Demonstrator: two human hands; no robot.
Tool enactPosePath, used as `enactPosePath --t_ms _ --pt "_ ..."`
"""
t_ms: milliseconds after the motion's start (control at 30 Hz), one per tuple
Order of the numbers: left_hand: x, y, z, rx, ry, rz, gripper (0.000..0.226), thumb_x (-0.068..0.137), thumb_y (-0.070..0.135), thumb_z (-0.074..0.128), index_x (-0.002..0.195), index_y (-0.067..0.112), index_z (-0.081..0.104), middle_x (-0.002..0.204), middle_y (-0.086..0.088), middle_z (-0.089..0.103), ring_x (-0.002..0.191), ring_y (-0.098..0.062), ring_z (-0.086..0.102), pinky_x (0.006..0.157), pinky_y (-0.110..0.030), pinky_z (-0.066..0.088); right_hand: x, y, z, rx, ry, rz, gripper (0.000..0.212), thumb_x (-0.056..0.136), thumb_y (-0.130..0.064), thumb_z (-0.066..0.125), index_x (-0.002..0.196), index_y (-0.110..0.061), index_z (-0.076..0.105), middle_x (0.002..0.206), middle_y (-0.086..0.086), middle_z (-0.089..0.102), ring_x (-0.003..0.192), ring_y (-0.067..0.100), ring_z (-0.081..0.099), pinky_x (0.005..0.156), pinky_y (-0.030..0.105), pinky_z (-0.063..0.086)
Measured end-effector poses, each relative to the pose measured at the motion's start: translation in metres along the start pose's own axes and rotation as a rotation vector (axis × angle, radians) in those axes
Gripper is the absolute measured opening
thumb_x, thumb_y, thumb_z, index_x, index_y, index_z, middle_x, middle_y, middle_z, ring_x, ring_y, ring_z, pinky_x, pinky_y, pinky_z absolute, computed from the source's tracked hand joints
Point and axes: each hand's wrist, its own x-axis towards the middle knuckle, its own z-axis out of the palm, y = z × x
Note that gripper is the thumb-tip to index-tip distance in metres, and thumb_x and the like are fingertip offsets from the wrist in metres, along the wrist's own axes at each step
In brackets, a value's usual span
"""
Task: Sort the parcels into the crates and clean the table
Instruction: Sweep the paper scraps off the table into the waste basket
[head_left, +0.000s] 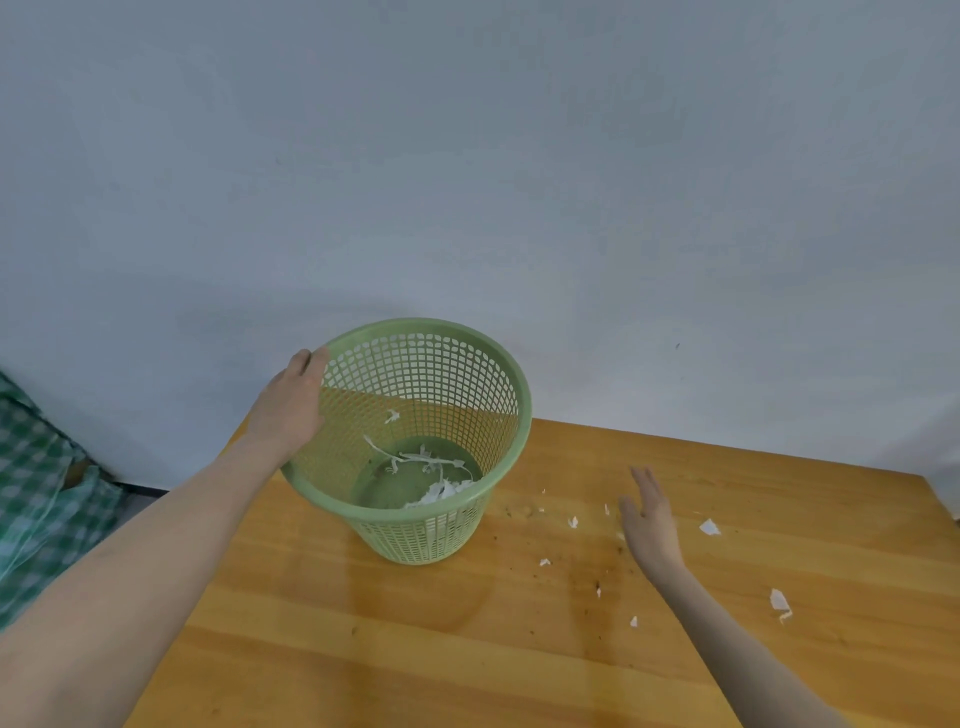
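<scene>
A green plastic mesh basket (498, 384) stands tilted toward me on the wooden table (415, 649), with white paper scraps (441, 491) lying in its bottom. My left hand (291, 400) grips the basket's left rim, the fingers curled over the edge. To the right of the basket my right hand (649, 514) is flat with straight fingers, low over the tabletop. Several small white paper bits (709, 527) lie scattered on the table around my right hand. No parcels or crates are in view.
A plain grey-white wall (467, 182) rises right behind the table. A green and white checked cloth (31, 493) hangs at the far left, beyond the table's left edge. Dark specks and stains mark the wood near my right hand.
</scene>
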Motion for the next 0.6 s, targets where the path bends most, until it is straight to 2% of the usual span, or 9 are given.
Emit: enactPosePath --t_ms 100,200,300,367,433,500,600 --pt "0.002 -0.001 0.001 -0.007 0.001 0.003 0.078 0.076 -0.011 0.054 0.146 0.009 0.024 0.146 -0.016 0.028 0.108 -0.040 0.052 0.071 -0.037 0.036 -0.002 0.071 -0.017 -0.169 -0.075 0.240 0.057 0.098 -0.011 0.042 0.150 -0.015 0.021 0.160 0.003 0.008 0.145 0.025 0.014 0.111 0.043 0.031" --pt "0.003 -0.004 0.003 0.001 0.000 0.007 0.079 0.076 -0.011 0.054 0.146 0.009 0.023 0.146 -0.016 0.028 0.108 -0.040 0.052 0.071 -0.039 0.038 -0.005 0.108 -0.035 -0.275 -0.136 0.377 0.058 0.097 -0.007 0.039 0.151 -0.009 0.018 0.160 0.005 0.004 0.146 0.025 0.012 0.104 0.038 0.035" --pt "0.004 -0.005 0.004 -0.003 -0.007 0.000 0.078 0.076 -0.009 0.054 0.146 0.010 0.024 0.146 -0.014 0.028 0.108 -0.040 0.051 0.074 -0.042 0.042 0.000 0.117 -0.046 -0.380 -0.225 0.363 0.060 0.096 -0.006 0.039 0.151 -0.007 0.013 0.160 0.006 0.001 0.145 0.026 0.014 0.102 0.035 0.035" --pt "0.004 -0.004 0.003 -0.009 -0.014 -0.006 0.078 0.077 -0.009 0.054 0.146 0.010 0.024 0.146 -0.014 0.028 0.110 -0.040 0.051 0.076 -0.044 0.043 0.010 0.112 -0.050 -0.447 -0.302 0.345 0.063 0.096 -0.006 0.039 0.152 -0.009 0.009 0.160 0.005 -0.002 0.143 0.027 0.022 0.089 0.030 0.037" --pt "0.003 -0.003 0.002 -0.013 -0.021 -0.015 0.078 0.077 -0.009 0.053 0.146 0.010 0.023 0.147 -0.014 0.027 0.110 -0.041 0.051 0.076 -0.044 0.043 0.024 0.106 -0.053 -0.468 -0.350 0.326 0.066 0.094 -0.004 0.038 0.152 -0.009 0.006 0.160 0.004 -0.007 0.142 0.026 0.024 0.080 0.026 0.033" --pt "0.002 -0.001 0.002 -0.014 -0.022 -0.014 0.078 0.077 -0.009 0.053 0.146 0.010 0.024 0.147 -0.014 0.027 0.110 -0.041 0.051 0.076 -0.044 0.043 0.038 0.103 -0.055 -0.479 -0.375 0.330 0.068 0.095 -0.003 0.038 0.152 -0.007 0.001 0.159 0.004 -0.010 0.145 0.024 0.015 0.081 0.027 0.034" --pt "0.003 -0.002 0.003 -0.012 -0.021 -0.018 0.079 0.076 -0.009 0.052 0.147 0.011 0.023 0.148 -0.014 0.027 0.110 -0.040 0.052 0.075 -0.042 0.042 0.052 0.103 -0.053 -0.464 -0.423 0.371 0.071 0.095 -0.002 0.040 0.151 -0.007 -0.002 0.159 0.006 -0.011 0.145 0.026 0.012 0.084 0.030 0.038"
